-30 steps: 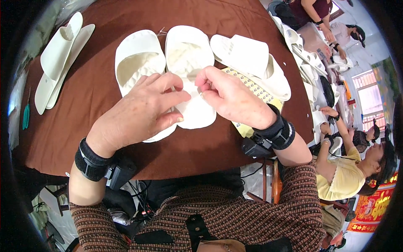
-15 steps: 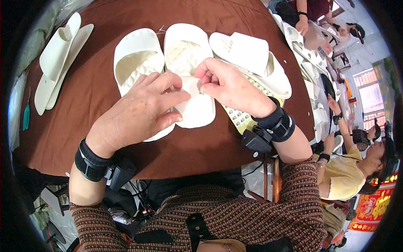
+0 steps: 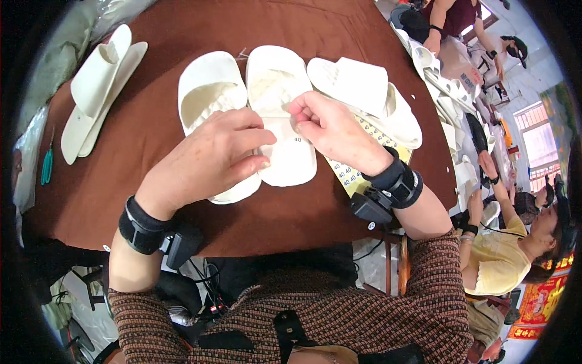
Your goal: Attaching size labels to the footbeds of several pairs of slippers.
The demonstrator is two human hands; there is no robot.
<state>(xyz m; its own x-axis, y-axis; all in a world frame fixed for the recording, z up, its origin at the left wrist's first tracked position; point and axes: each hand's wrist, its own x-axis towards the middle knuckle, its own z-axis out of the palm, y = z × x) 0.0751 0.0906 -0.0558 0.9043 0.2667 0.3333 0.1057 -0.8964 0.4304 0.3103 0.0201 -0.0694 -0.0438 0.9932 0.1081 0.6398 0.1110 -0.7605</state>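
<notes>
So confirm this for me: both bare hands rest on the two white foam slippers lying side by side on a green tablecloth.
Not quite. The tablecloth is brown, not green, as the head view shows. The left hand and right hand do rest on the two white foam slippers lying side by side.

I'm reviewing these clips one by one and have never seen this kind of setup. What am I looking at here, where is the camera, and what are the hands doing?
No machine here: a person works bare-handed, filmed by a fisheye camera on their head looking down, so edges bend. Both wrists wear black bands. On the brown table lie two white slippers side by side. The left hand rests on the left slipper; the right hand pinches its fingers over the right slipper. What it pinches is too small to tell. Another white pair lies to the right on a yellow sticker sheet, more slippers far left, and green snips.
</notes>
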